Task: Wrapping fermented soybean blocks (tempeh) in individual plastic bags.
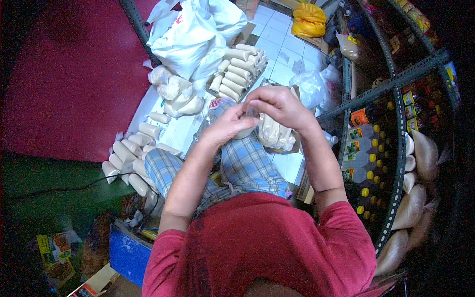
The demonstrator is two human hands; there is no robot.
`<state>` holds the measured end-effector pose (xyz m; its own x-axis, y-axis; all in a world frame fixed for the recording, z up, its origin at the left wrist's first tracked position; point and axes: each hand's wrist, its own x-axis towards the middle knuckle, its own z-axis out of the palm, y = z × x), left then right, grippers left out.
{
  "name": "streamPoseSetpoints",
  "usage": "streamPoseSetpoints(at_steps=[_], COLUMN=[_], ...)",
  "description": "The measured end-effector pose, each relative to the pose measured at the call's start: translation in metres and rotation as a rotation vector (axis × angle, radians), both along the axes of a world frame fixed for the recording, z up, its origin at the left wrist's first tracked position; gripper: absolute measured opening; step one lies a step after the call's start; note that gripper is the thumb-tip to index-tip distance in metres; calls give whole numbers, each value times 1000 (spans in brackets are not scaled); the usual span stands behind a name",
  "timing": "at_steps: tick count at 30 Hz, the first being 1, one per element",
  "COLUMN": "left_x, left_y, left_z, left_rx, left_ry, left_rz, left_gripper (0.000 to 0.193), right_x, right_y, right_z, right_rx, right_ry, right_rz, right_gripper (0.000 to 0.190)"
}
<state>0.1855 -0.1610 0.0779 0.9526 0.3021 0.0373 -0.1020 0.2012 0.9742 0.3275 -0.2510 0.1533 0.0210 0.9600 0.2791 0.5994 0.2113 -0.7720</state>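
Observation:
My left hand (231,124) and my right hand (276,105) meet above my lap, both closed on the neck of a small clear plastic bag (243,133) with pale contents, partly hidden by my fingers. Just right of the bag, a box of flat pale plastic packets (276,135) stands on the floor. Ahead lies a box stacked with filled, roll-shaped bags (237,72). More filled bags (126,152) are heaped at the left beside my knee. Larger knotted bags of pale contents (178,94) rest on a white sheet.
Big white plastic sacks (193,37) stand ahead. A metal shelf post (400,122) and bottles with yellow caps (360,152) are at the right. A black cable (89,184) runs at the left, near a blue box (130,248). A yellow bag (308,20) lies far ahead.

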Motion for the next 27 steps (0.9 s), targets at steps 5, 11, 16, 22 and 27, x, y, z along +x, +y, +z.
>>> streamPoseSetpoints(at_steps=[5,11,16,22,27], left_x=[5,1,1,6,15], left_y=[-5,-6,-4,-7,-8], left_z=[-2,-12,-14,-2,-2], left_rx=[-40,-513,-388,-113,120], left_ry=[3,-221,-81,-80,-1], left_rz=[75,228,110,73,183], left_gripper=[29,26,25,25,23], right_x=[-3,5,5,-6,-4], right_y=[0,-6,-7,1,5], right_z=[-1,-26,-24,-4,-13], right_rx=[79,84,49,-47,85], right_ry=[-92,173,146,149,1], right_rz=[-73,-180,-147,-85,-119], right_gripper=[14,15,15,14,14])
